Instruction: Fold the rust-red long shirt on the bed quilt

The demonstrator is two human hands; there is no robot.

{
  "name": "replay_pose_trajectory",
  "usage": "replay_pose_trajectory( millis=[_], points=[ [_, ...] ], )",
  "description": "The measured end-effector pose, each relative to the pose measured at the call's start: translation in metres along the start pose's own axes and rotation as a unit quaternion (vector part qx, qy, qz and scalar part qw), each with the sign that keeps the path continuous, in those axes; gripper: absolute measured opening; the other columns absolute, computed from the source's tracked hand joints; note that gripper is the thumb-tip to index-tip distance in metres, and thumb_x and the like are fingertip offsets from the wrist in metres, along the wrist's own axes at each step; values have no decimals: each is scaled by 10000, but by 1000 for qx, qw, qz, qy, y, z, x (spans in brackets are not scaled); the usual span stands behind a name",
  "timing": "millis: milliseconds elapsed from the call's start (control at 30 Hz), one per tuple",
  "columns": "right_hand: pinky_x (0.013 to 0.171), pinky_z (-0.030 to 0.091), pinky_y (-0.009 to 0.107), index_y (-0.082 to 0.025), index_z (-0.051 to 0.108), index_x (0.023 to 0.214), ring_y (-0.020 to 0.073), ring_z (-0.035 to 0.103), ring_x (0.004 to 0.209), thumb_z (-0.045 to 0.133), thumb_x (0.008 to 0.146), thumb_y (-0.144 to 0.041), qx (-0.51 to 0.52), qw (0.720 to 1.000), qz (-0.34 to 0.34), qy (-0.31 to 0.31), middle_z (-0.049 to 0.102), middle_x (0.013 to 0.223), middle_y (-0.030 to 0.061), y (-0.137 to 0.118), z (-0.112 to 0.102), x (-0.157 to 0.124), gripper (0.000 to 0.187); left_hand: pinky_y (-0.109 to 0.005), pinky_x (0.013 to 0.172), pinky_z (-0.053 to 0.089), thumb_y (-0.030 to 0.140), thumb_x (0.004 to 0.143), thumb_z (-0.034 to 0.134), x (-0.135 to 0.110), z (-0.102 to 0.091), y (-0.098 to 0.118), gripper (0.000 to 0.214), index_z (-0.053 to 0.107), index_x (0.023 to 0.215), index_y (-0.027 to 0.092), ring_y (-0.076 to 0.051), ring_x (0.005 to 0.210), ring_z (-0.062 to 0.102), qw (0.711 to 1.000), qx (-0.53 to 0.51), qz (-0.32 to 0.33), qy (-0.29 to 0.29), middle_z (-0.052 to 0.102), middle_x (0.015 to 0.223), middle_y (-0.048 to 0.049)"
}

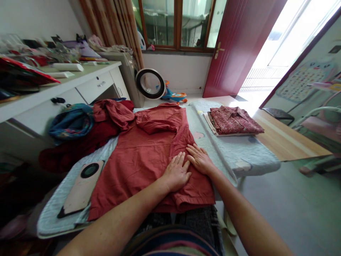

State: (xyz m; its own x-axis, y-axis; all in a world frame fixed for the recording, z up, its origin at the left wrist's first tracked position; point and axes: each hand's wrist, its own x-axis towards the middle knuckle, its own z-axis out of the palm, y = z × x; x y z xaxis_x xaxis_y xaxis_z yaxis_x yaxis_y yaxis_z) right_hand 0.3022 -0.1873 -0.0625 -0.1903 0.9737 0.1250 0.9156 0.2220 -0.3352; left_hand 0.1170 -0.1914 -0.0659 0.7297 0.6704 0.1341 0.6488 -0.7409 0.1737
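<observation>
A rust-red shirt (144, 156) lies spread flat on a padded pale-blue board (239, 153), collar end away from me and one sleeve folded across its top. My left hand (177, 173) rests palm down on the shirt's lower right part, fingers stretched out. My right hand (199, 158) lies flat beside it near the shirt's right edge, fingers extended and touching the left hand's fingertips. Neither hand holds anything.
A phone (82, 186) lies face down on the board's left end. Folded patterned red clothes (234, 121) sit stacked at the far right. Unfolded red and blue garments (80, 124) pile up at left, against a cluttered white desk (87, 81). A maroon door (239, 42) stands open.
</observation>
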Motion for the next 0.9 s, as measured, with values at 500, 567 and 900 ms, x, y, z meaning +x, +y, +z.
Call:
replay_pose_trajectory(
  millis=[500,567,900],
  points=[
    [870,399,307,-200,738,823,193,595,859,467,659,-2,-24,995,-69,-61,705,886,64,10,-32,61,373,-469,1163,300,373,863,593,2,-25,-4,595,440,1401,171,-282,1413,339,991,-127,-28,27,367,1531,-149],
    [853,392,309,-193,714,766,192,573,850,457,669,-23,-15,998,-63,-20,674,867,69,11,-26,61,323,-443,1140,339,337,857,598,13,-31,-9,579,448,1386,157,-266,1352,425,985,-163,-43,40,461,1463,-149],
    [773,402,291,-214,574,679,176,517,773,410,622,-121,266,956,-36,119,593,716,4,27,-6,48,197,-246,609,429,380,732,665,87,-35,-37,255,672,781,130,-166,689,588,932,-335,-87,-105,635,714,10]
  ],
)
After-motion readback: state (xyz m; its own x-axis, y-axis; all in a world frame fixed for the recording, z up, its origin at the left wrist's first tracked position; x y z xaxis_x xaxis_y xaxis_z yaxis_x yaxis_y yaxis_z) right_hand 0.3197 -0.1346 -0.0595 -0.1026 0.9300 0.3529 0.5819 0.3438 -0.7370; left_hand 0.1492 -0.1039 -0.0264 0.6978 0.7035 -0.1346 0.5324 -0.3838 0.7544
